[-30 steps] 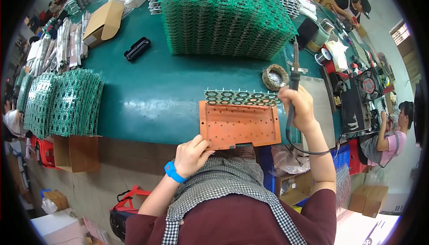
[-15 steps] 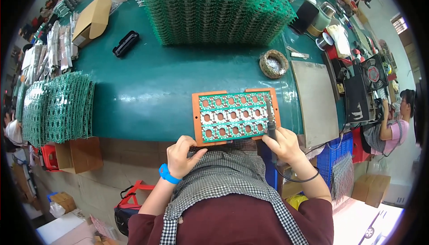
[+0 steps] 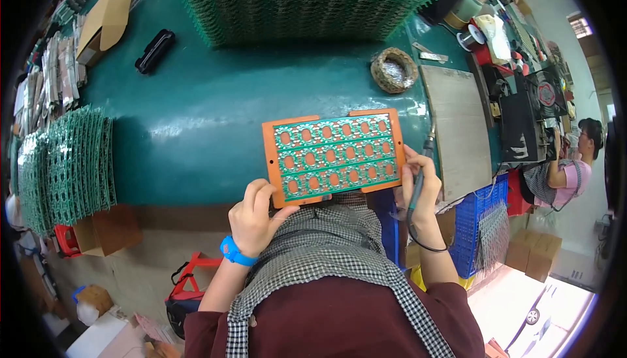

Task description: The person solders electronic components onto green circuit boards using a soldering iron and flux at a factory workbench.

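A green circuit board panel with rows of cut-out holes lies in a flat orange fixture at the table's front edge, slightly tilted. My left hand, with a blue band on its wrist, grips the fixture's near left corner between thumb and curled fingers. Wrapped round a soldering iron is my right hand, its fingertips against the fixture's right edge. The iron points away from me, its tip right of the panel and apart from it. Its cable curves down past my right wrist.
A tall stack of green panels stands at the back; another stack is at left. A round tip-cleaner pot, a grey board and a black fan are at right. Beyond sits a person.
My right hand has drawn the iron off the panel to its right and now touches the fixture's edge. The fixture has tilted slightly. My left hand has closed on its corner. The view has shifted.
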Tool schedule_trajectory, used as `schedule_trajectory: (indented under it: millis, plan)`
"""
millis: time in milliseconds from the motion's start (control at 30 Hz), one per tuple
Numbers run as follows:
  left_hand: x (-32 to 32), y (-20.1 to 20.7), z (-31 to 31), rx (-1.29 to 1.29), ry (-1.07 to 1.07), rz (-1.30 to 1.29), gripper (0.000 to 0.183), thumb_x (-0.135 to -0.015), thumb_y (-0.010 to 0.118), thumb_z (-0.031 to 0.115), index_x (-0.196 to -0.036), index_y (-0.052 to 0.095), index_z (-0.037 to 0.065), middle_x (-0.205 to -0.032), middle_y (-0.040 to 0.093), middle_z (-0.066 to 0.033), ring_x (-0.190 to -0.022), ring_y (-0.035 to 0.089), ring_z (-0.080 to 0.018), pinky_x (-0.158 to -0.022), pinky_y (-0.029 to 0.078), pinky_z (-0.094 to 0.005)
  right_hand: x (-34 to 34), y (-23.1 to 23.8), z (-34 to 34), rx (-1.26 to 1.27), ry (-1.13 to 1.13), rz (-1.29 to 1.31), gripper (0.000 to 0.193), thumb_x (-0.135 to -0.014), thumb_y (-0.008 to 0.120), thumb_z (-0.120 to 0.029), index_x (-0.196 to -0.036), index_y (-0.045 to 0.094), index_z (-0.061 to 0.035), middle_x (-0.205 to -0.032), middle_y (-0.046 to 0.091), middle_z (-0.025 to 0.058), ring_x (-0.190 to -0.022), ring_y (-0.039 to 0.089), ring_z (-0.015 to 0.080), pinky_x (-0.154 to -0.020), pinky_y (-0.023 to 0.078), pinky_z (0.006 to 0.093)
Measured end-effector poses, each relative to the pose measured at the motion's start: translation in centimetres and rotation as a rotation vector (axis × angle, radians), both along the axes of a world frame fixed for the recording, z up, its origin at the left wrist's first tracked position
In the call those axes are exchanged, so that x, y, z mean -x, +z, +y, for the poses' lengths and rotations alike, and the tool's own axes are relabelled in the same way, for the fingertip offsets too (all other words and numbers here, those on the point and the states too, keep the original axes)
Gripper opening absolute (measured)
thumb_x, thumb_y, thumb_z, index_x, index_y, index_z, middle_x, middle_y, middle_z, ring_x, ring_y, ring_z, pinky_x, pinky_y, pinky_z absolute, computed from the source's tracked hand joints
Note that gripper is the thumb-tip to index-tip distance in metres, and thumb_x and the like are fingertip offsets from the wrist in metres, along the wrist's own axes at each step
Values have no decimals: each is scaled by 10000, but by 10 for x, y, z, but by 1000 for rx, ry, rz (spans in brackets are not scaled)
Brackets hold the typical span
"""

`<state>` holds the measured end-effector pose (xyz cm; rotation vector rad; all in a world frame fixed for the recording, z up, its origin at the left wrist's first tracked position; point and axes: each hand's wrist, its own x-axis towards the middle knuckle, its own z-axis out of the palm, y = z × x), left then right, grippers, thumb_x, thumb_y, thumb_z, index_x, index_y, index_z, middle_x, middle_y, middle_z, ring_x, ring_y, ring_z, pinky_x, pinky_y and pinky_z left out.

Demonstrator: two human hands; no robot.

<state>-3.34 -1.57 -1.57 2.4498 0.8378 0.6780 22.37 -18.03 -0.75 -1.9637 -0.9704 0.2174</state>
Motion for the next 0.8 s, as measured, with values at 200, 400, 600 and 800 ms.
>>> schedule_trajectory:
  millis: [200,400,600,800]
  plan:
    - [8,0,23,-120,6,62,515,-666,810,320,-1016,562,35,-1066,564,-115,-643,626,-237,-507,520,-306,16,-14,7,-44,22,-162,105,-896,499,75,-986,491,20,-1174,593,225,-1028,607,199,-865,489,302]
    - [11,6,26,85,2,-52,521,-679,808,300,-1043,561,21,-1078,575,-132,-730,643,-262,-536,534,-308,4,-7,13,-76,-18,4,137,-853,555,85,-975,527,30,-1083,641,186,-875,651,165,-766,533,278]
    - [7,6,21,295,-1,-102,347,-756,724,104,-1059,575,23,-958,617,-132,-784,654,-275,-611,528,-331,-9,2,16,-10,-37,-27,177,-824,579,91,-986,536,34,-1041,649,179,-847,646,182,-724,533,278]
    - [-23,28,46,271,-7,26,357,-755,725,169,-1070,590,68,-808,555,-75,-624,597,-240,-510,464,-338,-5,-3,11,-34,-65,-13,184,-831,579,90,-999,527,38,-1057,637,192,-884,640,174,-727,537,273]
